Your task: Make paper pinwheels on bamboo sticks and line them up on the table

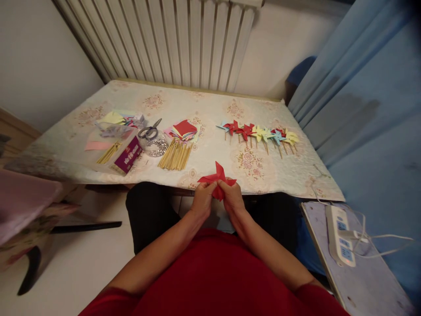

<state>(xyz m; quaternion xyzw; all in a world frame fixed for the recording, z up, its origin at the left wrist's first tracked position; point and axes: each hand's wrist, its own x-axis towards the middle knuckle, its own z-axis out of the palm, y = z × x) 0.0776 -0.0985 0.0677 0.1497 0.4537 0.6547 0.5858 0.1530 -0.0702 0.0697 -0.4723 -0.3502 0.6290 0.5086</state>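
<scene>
A red paper pinwheel is between my two hands, just off the table's near edge. My left hand pinches it from the left, thumb near its centre. From the other side my right hand grips it, its thumb close to the left one. Any pin at the centre is too small to make out. On the table beyond lie a bundle of thin wooden sticks, a stack of coloured paper squares and a round tub of small shiny pieces, with dark-handled scissors resting across it.
Finished pinwheels on sticks lie in a row at the right of the flowered tablecloth. A purple-labelled box and more paper are at left. A power strip with cables sits on a side board at right.
</scene>
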